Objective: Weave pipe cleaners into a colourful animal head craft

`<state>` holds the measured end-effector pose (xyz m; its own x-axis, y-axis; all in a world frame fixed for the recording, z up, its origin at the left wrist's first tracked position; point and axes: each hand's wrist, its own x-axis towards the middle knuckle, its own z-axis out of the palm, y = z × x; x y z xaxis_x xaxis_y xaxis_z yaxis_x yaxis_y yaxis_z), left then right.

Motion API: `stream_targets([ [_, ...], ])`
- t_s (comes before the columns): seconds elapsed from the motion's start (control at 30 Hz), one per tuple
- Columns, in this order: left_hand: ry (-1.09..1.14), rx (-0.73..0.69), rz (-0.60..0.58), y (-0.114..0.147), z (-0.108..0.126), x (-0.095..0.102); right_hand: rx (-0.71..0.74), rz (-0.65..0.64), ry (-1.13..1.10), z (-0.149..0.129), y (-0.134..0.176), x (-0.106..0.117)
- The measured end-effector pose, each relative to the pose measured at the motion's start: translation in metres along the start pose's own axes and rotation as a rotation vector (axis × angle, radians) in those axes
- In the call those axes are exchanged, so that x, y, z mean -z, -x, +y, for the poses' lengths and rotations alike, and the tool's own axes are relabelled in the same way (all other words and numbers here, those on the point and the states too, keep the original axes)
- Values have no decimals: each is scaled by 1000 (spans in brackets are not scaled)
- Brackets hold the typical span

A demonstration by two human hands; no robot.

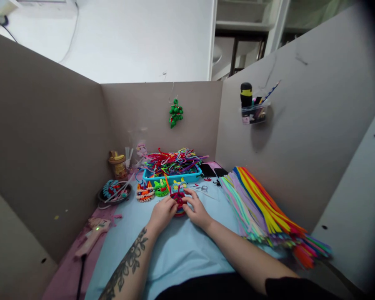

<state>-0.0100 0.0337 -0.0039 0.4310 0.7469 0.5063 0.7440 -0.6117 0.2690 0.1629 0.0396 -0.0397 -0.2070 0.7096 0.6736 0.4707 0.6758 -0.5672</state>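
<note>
Between my hands is a small dark red and magenta pipe-cleaner piece (178,198), with bands of other colours low on its front. My left hand (164,212) grips its left side, thumb and fingers pressed together. My right hand (197,209) holds the right side with bent fingers. An orange stem (166,182) rises at the piece's upper left. Just beyond stand finished-looking fuzzy figures: an orange and white one (145,191), a green one (161,188) and a yellow and blue one (179,185). Scissors (201,188) lie beyond my right hand.
A blue tray (193,177) heaped with pipe-cleaner scraps stands at the back. Long pipe cleaners (265,204) lie in bundles at right. At left are a dark bowl (125,197), a jar (118,164) and a pink glue gun (93,237) with a cable. Grey panels (162,125) enclose three sides.
</note>
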Motion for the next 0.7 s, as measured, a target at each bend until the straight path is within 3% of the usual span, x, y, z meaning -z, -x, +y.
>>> stream_targets([
  [0.1, -12, -1, 7, 1, 2, -3, -19, 22, 51, -7, -3, 4],
  [0.17, 17, 1, 22, 3, 1, -3, -44, 75, 173, -14, -7, 21],
  [0.27, 100, -5, 47, 6, 0, -3, -152, 113, 526, -22, -9, 71],
  [0.43, 159, 92, 94, 6, 2, -4, -668, -29, 1022, -6, 11, 174],
  [0.53, 191, 111, 176, 7, 2, -5, -866, -163, 1044, 16, 26, 207],
  [0.7, 232, 111, 282, 9, -4, -8, -906, -49, 885, 24, 26, 237],
])
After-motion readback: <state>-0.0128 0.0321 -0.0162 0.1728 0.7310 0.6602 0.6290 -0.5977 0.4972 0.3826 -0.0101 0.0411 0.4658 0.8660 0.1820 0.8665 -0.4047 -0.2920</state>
